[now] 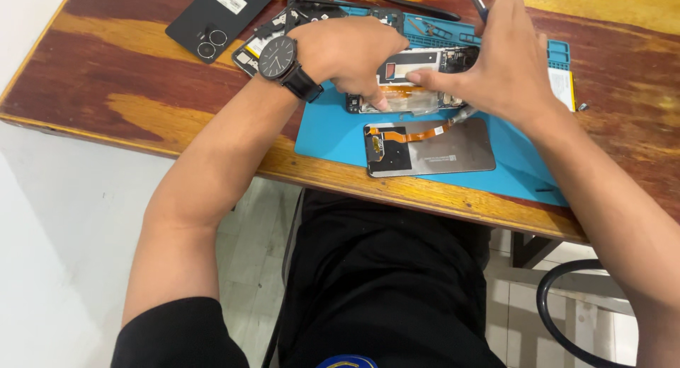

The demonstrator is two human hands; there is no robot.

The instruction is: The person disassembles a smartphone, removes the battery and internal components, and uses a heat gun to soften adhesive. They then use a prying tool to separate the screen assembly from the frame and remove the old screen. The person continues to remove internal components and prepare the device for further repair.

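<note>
— Blue silicone repair mat on a red-brown wooden table: what sits under the hands?

— An opened smartphone body with its circuitry exposed, lying flat on the mat directly beneath both hands. The left hand, a black round wristwatch on its wrist, is curled over the phone's near-left end and presses it down, seemingly to steady it.

— And the right hand?

— The right hand is closed narrowly around a thin metal tool, its thumb reaching toward the phone's middle; the working tip is hidden, so what it touches cannot be told.

— What lies nearer the person than the grip?

— A detached grey display panel with an orange flex cable, just below the hands. Beyond the left wrist rests a black phone back cover with round camera rings, set aside off the mat.
</note>
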